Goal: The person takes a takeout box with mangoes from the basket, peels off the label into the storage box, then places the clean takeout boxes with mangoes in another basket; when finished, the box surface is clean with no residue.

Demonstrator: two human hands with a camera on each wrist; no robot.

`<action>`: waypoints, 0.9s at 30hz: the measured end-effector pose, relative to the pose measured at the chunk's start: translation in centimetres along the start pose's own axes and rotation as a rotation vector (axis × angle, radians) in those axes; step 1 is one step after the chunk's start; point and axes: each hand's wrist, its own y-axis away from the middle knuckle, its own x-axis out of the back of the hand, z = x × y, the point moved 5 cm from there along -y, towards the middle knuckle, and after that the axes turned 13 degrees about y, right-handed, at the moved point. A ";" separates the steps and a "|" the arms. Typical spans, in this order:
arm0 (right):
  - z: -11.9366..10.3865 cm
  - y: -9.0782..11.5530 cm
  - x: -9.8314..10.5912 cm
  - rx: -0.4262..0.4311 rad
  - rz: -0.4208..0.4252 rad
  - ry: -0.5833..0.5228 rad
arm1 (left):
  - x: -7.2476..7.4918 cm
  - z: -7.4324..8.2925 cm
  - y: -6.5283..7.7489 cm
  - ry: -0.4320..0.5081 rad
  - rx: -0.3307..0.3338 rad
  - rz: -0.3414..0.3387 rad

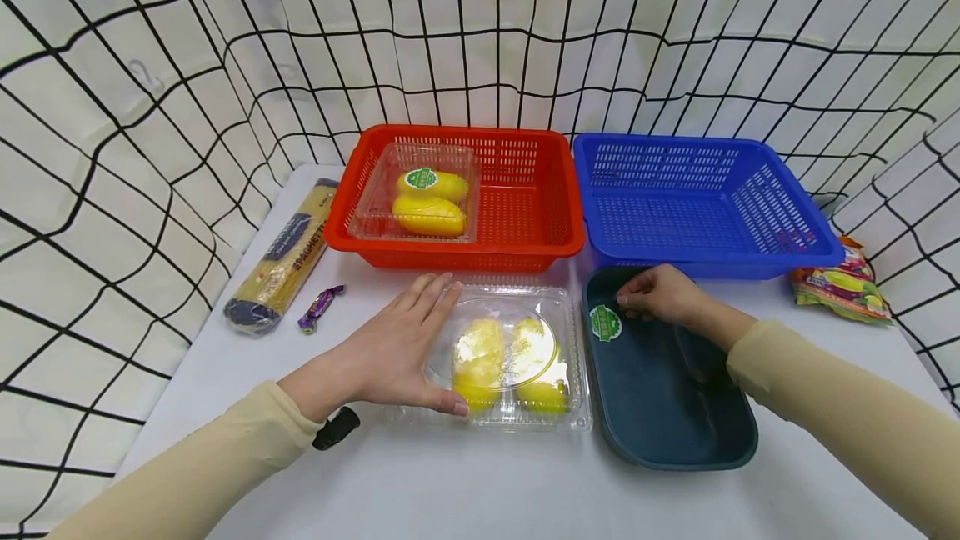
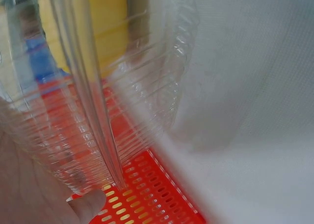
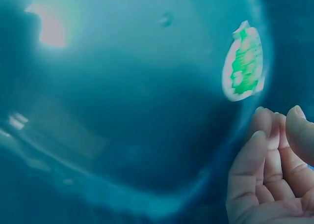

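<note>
My left hand (image 1: 405,348) lies along the left side of a clear plastic clamshell box (image 1: 573,373), fingers straight and thumb spread over its front. Yellow fruits (image 1: 478,357) show through the lid. In the left wrist view, my thumb (image 2: 91,204) is beside the ribbed plastic wall (image 2: 162,86). My right hand (image 1: 660,294) hangs over the far left corner of a dark teal basin (image 1: 660,407). Its fingers are loosely bent beside a green-and-white sticker (image 1: 605,323) on the basin's inner wall. In the right wrist view a gap shows between thumb and fingers (image 3: 245,160).
Behind stand a red basket (image 1: 525,257) holding another clear box (image 1: 375,198) of yellow fruits, and a blue basket (image 1: 705,261). At left lie a spaghetti pack (image 1: 281,261) and a purple-wrapped candy (image 1: 321,308). A colorful snack bag (image 1: 843,286) is at right. Black netting surrounds the table.
</note>
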 end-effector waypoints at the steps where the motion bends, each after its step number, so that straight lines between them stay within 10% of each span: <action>1: -0.2 0.2 0.1 0.011 0.010 0.009 | 0.0 0.0 0.0 -0.002 -0.005 0.002; 15: -10.4 1.9 0.4 0.310 0.175 0.125 | -0.1 0.0 0.0 0.009 -0.005 -0.001; 27: -12.4 0.7 -3.7 0.469 -0.024 0.271 | -0.1 0.1 0.1 -0.002 -0.008 0.009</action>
